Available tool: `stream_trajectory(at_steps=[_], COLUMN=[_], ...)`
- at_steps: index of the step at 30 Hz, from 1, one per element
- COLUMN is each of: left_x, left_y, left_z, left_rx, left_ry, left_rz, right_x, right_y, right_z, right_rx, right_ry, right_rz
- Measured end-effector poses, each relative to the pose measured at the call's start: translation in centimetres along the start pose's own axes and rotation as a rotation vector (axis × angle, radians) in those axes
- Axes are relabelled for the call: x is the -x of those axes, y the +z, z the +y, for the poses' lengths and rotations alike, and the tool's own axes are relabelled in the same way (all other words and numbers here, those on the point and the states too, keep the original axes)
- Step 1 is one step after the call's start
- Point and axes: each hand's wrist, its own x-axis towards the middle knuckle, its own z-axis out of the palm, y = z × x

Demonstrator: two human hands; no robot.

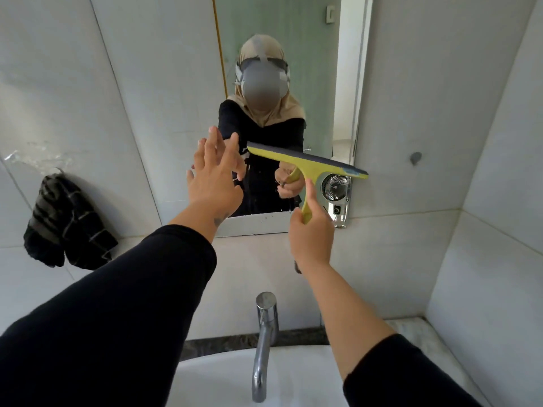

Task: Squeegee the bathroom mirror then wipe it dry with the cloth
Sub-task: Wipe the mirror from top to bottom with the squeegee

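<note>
A tall wall mirror point(311, 92) hangs straight ahead and reflects a person in dark clothes. My right hand point(312, 230) grips the handle of a yellow squeegee point(305, 167). Its dark blade is tilted, left end higher, across the mirror's lower part. My left hand point(214, 174) is raised in front of the mirror's lower left, fingers spread, holding nothing, just left of the blade's end. A dark striped cloth point(66, 223) hangs on the tiled wall at the left.
A chrome tap point(264, 342) rises over a white basin point(223, 380) directly below my arms. A small fan unit point(336, 195) sits at the mirror's lower right corner. A grey hook point(415, 157) is on the right wall. Tiled walls close in on both sides.
</note>
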Motion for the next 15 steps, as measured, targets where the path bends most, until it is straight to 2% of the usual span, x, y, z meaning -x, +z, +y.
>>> stream_trajectory(at_steps=[9, 15], left_x=[0.6, 1.5], left_y=[-1.2, -2.0], left_z=[-3.2, -6.4], left_rx=[-0.004, -0.057], left_ry=[0.114, 0.059], left_rz=[0.134, 0.121], right_x=[2.5, 5.0], right_y=[5.5, 8.6], right_z=[-1.4, -2.4], right_rx=[-0.289, -0.288], right_ry=[0.207, 0.222], right_rz=[0.068, 0.008])
